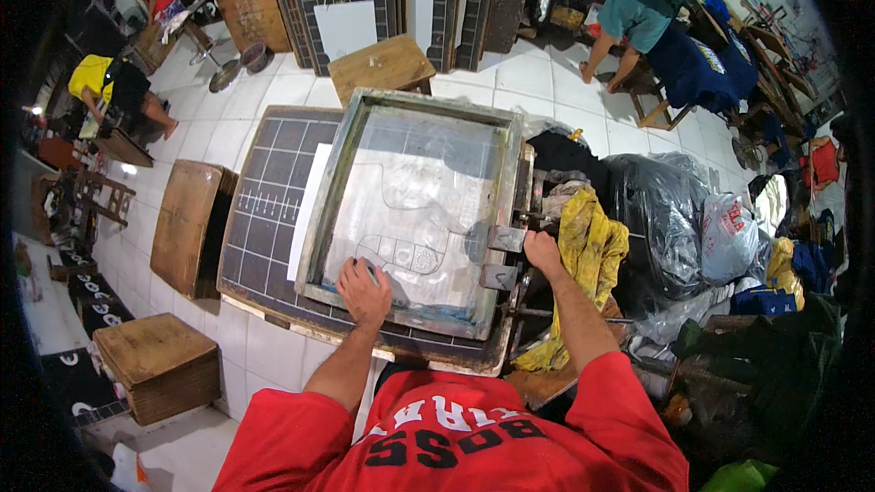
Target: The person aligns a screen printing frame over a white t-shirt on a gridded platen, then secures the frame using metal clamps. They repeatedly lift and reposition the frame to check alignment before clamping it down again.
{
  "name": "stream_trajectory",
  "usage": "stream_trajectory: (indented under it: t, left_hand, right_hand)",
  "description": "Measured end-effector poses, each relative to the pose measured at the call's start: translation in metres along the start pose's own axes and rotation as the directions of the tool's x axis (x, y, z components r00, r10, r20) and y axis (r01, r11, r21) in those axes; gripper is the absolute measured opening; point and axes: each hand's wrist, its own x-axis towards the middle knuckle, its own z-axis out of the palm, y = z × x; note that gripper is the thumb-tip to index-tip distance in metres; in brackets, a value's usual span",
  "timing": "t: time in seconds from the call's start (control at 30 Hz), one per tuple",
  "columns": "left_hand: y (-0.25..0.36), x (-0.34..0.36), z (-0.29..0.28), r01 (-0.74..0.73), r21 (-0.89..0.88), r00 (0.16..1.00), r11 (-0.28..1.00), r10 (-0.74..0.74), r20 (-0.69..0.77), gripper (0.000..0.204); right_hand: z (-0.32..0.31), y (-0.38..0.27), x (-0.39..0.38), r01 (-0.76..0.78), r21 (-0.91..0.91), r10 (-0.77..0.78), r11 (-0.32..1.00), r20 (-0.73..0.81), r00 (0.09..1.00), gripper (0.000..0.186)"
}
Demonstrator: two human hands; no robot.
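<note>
A silk-screen printing frame [330,210] lies on a dark gridded board [262,191]. Faint outlined shapes show on its pale mesh. My left hand [365,292] rests over the mesh near the frame's near left corner, fingers curled round something small and dark that I cannot make out. At the frame's right side, my right hand [544,253] is closed at the outer end of a metal hinge clamp [507,239]; its fingertips are partly hidden. A second metal clamp [498,277] sits just nearer to me. White paper [308,214] shows beneath the frame's left edge.
A stained yellow cloth [588,246] hangs beside my right forearm. Plastic-wrapped bundles [661,219] crowd the right. Stacked wooden boards [187,228] stand at left, a wooden stool [381,64] beyond the frame. Other people are farther off, one in teal shorts [638,14].
</note>
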Motion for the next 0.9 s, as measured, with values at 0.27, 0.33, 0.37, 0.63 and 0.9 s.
stream_trajectory:
  t: [0.27,0.33,0.37,0.63,0.9]
  left_hand:
    - [-0.002,0.000,-0.003,-0.009,-0.003,1.000,1.000,0.009,-0.020,0.036]
    - [-0.003,0.000,-0.004,-0.002,-0.008,1.000,1.000,0.002,0.007,0.036]
    - [-0.003,0.001,-0.004,0.000,-0.015,1.000,1.000,0.000,0.008,0.036]
    - [0.000,0.005,-0.012,-0.012,-0.031,1.000,0.999,0.011,-0.011,0.036]
    - [-0.001,0.004,-0.006,-0.007,-0.002,1.000,1.000,0.007,-0.003,0.035]
  right_hand:
    - [-0.010,-0.012,-0.084,0.058,0.160,-0.046,0.985,-0.075,0.996,0.049]
    - [-0.008,-0.004,-0.091,0.173,0.117,-0.166,0.978,-0.066,0.984,0.045]
    - [-0.007,-0.001,-0.091,0.221,0.106,-0.217,0.970,-0.046,0.975,0.043]
    - [0.016,0.018,-0.094,0.265,-0.049,-0.269,0.963,-0.111,0.957,0.035]
    - [0.053,0.048,-0.073,0.367,-0.203,-0.403,0.908,-0.177,0.898,0.033]
